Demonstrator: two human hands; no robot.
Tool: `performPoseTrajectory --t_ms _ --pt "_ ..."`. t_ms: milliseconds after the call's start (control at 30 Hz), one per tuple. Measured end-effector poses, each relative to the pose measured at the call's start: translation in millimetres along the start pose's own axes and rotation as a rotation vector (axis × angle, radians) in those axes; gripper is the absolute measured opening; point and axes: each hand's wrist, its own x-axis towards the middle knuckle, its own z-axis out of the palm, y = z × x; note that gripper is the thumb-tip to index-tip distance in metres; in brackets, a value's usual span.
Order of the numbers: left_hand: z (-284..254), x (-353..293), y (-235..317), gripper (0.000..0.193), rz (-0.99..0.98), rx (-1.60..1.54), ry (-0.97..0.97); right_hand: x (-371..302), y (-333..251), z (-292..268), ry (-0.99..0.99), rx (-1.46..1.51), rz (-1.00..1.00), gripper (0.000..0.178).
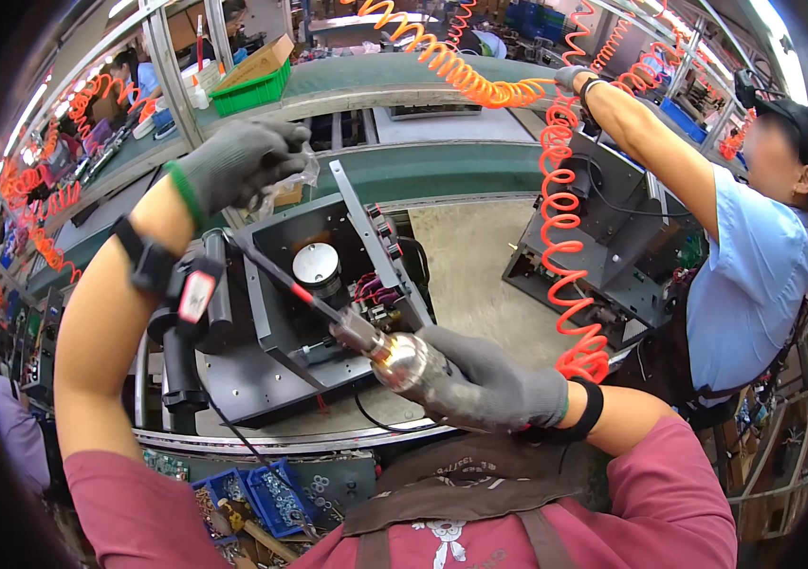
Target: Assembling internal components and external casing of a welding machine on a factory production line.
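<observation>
My left hand (245, 163), in a grey glove with a green cuff, is raised over the far left of an open dark grey metal housing (281, 322). Its fingers curl on a crumpled clear plastic bag (303, 171); what the bag holds cannot be made out. My right hand (494, 384), gloved too, is closed round a metal-bodied power screwdriver (409, 362). The tool's long dark shaft, banded in red, slants up and left across the housing, its tip near the housing's left edge. Inside the housing are a round silvery part (317, 264) and several wires.
On the right, a co-worker (755, 256) reaches over another dark housing (603, 247). Orange coiled air hoses (560, 218) hang between us. Blue bins (276, 495) of small hardware and a hammer (266, 541) lie close to me. A green crate (252, 90) stands on the far shelf.
</observation>
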Motion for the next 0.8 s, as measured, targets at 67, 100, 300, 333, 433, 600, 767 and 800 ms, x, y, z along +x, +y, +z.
performPoseTrajectory --t_ms 67,100,300,333,433,600,767,800 --pt "4 -38 17 0.024 0.027 -0.034 0.011 -15 11 -21 -0.008 0.014 0.020 0.025" --pt "6 -62 28 0.026 -0.073 -0.165 0.067 -22 19 -30 -0.010 0.020 0.068 0.024" --pt "107 -139 11 0.036 -0.285 0.035 0.287 -37 77 -74 -0.009 -0.036 0.102 0.029" --pt "123 -143 4 0.034 -0.351 0.037 0.319 -39 83 -83 -0.057 -0.153 0.013 0.032" --pt "167 -145 -20 0.034 -0.455 -0.097 0.432 -40 95 -113 -0.217 -0.287 0.001 0.036" --pt "224 -142 -53 0.038 -0.340 -0.443 0.542 -38 123 -153 -0.351 -0.302 -0.016 0.039" --pt "260 -133 -64 0.040 -0.384 -0.392 0.694 -45 149 -178 -0.448 -0.289 -0.071 0.041" --pt "269 -133 -65 0.042 -0.424 -0.284 0.756 -47 153 -183 -0.449 -0.255 -0.099 0.041"
